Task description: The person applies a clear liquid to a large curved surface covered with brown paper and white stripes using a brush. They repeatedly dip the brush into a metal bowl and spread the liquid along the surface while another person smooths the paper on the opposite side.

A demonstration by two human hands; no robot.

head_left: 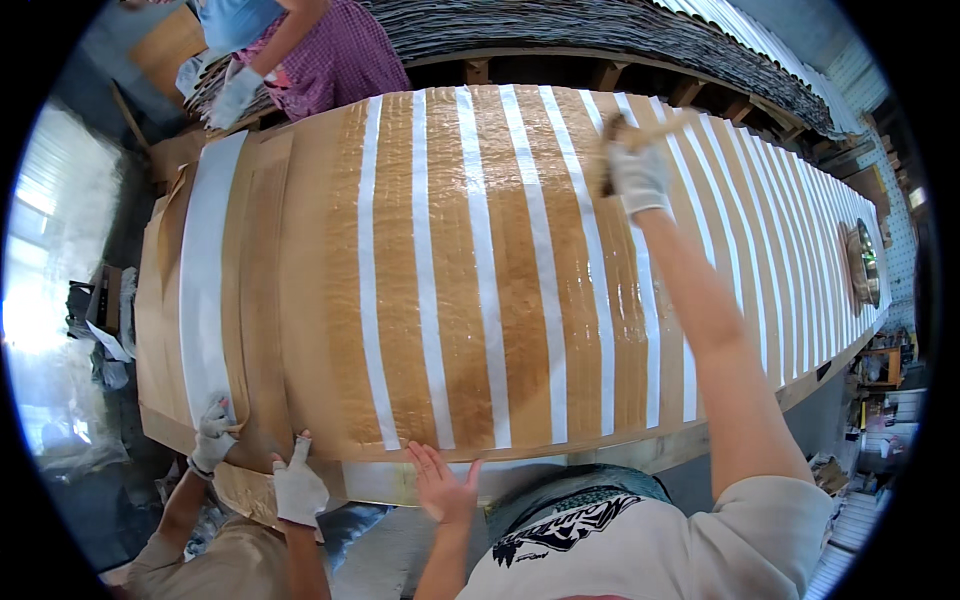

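Note:
My right hand (640, 178), in a pale glove, grips a brush (608, 160) over the far part of the table. The brush has dark bristles and a light wooden handle, both smeared by motion. Under it lies brown paper (520, 375) in overlapping strips, each showing a white band (484, 260). The strips on the left and middle look wet and glossy; those further right look dull. My bare left hand (442, 487) is open with fingers spread, its fingertips at the near edge of the paper.
A co-worker's gloved hands (300, 487) handle brown paper sheets (265, 300) at the near left. Another person with a gloved hand (236, 97) stands at the far left. A metal bowl (866, 264) sits at the table's right end. Stacked dark sheets (560, 35) line the back.

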